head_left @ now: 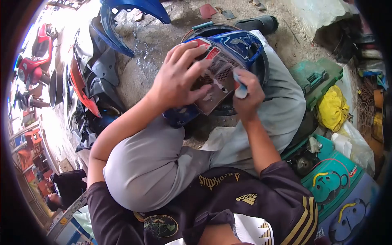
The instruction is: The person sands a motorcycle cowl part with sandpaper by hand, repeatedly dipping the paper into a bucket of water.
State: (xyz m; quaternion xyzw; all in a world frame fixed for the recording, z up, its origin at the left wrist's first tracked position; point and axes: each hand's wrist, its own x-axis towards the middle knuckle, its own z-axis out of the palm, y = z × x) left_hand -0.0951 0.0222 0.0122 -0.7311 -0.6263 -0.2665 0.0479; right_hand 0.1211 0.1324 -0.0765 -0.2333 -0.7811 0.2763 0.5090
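Observation:
A blue plastic fairing point(237, 44) with a grey-brown meshed part point(216, 87) rests between the person's knees, over a dark round basin point(264, 67). My left hand point(177, 77) lies across its left side, fingers spread and pressing on the surface near a red and white sticker point(212, 52). At the right edge of the mesh, my right hand point(248, 92) is closed round a small pale blue and white piece point(241, 90). What exactly that piece is cannot be made out.
Blue curved panels point(108, 28) and dark and red fairings point(81, 87) lie at the left. Sandpaper scraps point(207, 11) and a dark boot point(257, 25) are at the top. Green toolboxes point(332, 171) and a yellow bag point(332, 108) stand right. Another person point(67, 188) is at lower left.

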